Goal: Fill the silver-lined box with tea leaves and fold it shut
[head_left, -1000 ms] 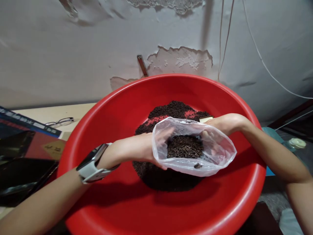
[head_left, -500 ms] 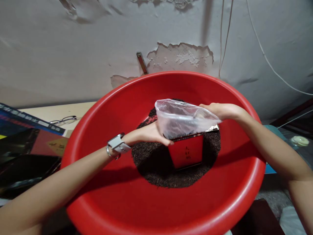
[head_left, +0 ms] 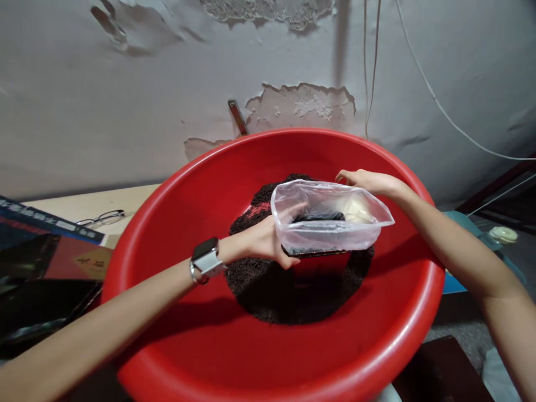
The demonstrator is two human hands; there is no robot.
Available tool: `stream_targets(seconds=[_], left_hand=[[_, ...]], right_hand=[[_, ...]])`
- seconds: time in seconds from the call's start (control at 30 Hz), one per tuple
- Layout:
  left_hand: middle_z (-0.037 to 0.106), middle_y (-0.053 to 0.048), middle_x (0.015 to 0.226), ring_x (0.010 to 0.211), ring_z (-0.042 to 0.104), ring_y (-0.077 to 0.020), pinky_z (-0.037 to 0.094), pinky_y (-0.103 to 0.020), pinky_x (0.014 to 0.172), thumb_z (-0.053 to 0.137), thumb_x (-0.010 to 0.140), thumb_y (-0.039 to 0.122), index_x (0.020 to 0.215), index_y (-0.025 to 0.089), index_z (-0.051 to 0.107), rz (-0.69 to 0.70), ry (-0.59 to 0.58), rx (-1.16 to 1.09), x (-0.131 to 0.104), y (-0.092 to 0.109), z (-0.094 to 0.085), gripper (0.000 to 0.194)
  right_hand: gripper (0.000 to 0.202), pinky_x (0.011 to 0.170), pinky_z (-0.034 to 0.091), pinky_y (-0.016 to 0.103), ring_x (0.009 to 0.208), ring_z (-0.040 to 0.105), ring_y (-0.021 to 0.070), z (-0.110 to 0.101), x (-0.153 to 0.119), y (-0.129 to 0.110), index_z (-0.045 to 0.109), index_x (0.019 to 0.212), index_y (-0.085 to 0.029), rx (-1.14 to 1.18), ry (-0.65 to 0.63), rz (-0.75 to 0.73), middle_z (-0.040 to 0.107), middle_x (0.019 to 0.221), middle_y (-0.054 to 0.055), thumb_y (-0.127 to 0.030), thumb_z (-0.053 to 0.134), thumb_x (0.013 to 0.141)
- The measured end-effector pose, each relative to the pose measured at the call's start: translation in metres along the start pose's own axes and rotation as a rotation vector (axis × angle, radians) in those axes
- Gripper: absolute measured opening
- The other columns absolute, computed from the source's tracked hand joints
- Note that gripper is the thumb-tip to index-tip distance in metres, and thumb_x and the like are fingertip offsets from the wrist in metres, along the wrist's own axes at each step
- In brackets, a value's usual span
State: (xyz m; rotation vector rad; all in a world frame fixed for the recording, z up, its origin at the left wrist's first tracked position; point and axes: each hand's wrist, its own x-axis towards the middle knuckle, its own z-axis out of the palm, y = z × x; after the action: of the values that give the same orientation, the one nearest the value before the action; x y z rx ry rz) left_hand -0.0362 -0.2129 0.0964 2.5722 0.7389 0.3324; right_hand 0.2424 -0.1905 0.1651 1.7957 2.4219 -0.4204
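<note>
My left hand (head_left: 268, 240) is closed around the left side of a box lined with a clear plastic bag (head_left: 322, 240), its thumb at the front rim. The box is tilted so that its opening faces me; its red front is mostly lost in shadow. Inside the bag show something dark and a pale rounded lump (head_left: 358, 209), whose kind I cannot make out. Behind the bag's right rear edge, my right hand (head_left: 366, 181) hovers with bent, loosely parted fingers. Below lies dark potting soil (head_left: 268, 296) in a big red basin (head_left: 201, 346).
At the left, eyeglasses (head_left: 103, 216) lie on a pale tabletop (head_left: 138, 195) near books or boxes (head_left: 75, 257). A peeling wall (head_left: 188, 72) with hanging cords (head_left: 371, 72) rises behind the basin. A pale round object (head_left: 503, 234) stands at the right.
The box has tipped, turning its opening toward me and hiding its lettered front. My right hand has lifted slightly relative to the bag, and the view has shifted a little.
</note>
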Motion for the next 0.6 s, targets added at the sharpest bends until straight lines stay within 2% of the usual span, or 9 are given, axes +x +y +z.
stream_targets(seconds=[0.2, 0.3, 0.43, 0.5, 0.57, 0.6], left_hand=[[0.026, -0.017, 0.150, 0.135, 0.028, -0.0384, 0.019, -0.049, 0.114, 0.078, 0.049, 0.048, 0.147, 0.018, 0.013, 0.249, -0.084, -0.033, -0.001, -0.011, 0.002, 0.121], [0.025, -0.019, 0.150, 0.135, 0.027, -0.0390, 0.019, -0.050, 0.114, 0.079, 0.049, 0.053, 0.148, 0.016, 0.010, 0.285, -0.108, -0.020, -0.001, -0.011, 0.002, 0.126], [0.028, -0.021, 0.147, 0.134, 0.028, -0.0388, 0.021, -0.051, 0.112, 0.079, 0.048, 0.054, 0.147, 0.015, 0.012, 0.232, -0.087, 0.001, 0.000, -0.013, -0.001, 0.126], [0.026, -0.022, 0.148, 0.134, 0.028, -0.0398, 0.022, -0.052, 0.112, 0.079, 0.049, 0.053, 0.147, 0.014, 0.010, 0.147, -0.092, 0.044, 0.000, -0.015, -0.003, 0.126], [0.024, -0.022, 0.149, 0.134, 0.027, -0.0417, 0.020, -0.054, 0.112, 0.078, 0.049, 0.052, 0.148, 0.015, 0.008, 0.069, -0.104, 0.092, 0.000, -0.016, -0.005, 0.127], [0.023, -0.021, 0.150, 0.135, 0.026, -0.0422, 0.019, -0.054, 0.112, 0.079, 0.048, 0.052, 0.148, 0.015, 0.008, 0.050, -0.102, 0.102, -0.001, -0.015, -0.006, 0.127]], right_hand=[[0.038, 0.070, 0.043, 0.024, 0.090, 0.062, 0.0187, 0.003, 0.006, -0.001, 0.046, 0.127, -0.017, 0.030, 0.039, 0.038, 0.064, 0.112, 0.012, -0.033, 0.040, 0.093], [0.037, 0.074, 0.043, 0.024, 0.093, 0.061, 0.0179, 0.004, 0.007, -0.002, 0.048, 0.126, -0.017, 0.046, 0.037, 0.014, 0.064, 0.112, 0.011, -0.031, 0.041, 0.093], [0.035, 0.074, 0.044, 0.025, 0.093, 0.062, 0.0187, 0.000, 0.005, -0.001, 0.052, 0.123, -0.017, 0.032, 0.053, 0.018, 0.065, 0.111, 0.010, -0.029, 0.045, 0.091], [0.034, 0.074, 0.045, 0.026, 0.093, 0.062, 0.0204, 0.000, 0.001, -0.001, 0.056, 0.118, -0.017, 0.017, -0.005, -0.003, 0.065, 0.110, 0.009, -0.025, 0.054, 0.085], [0.030, 0.074, 0.046, 0.026, 0.091, 0.063, 0.0209, 0.001, -0.005, -0.002, 0.062, 0.107, -0.017, 0.098, -0.070, -0.045, 0.068, 0.104, 0.008, -0.023, 0.063, 0.078], [0.026, 0.073, 0.046, 0.026, 0.088, 0.064, 0.0204, 0.002, -0.009, -0.003, 0.065, 0.100, -0.016, 0.187, -0.047, -0.047, 0.070, 0.098, 0.007, -0.024, 0.066, 0.075]])
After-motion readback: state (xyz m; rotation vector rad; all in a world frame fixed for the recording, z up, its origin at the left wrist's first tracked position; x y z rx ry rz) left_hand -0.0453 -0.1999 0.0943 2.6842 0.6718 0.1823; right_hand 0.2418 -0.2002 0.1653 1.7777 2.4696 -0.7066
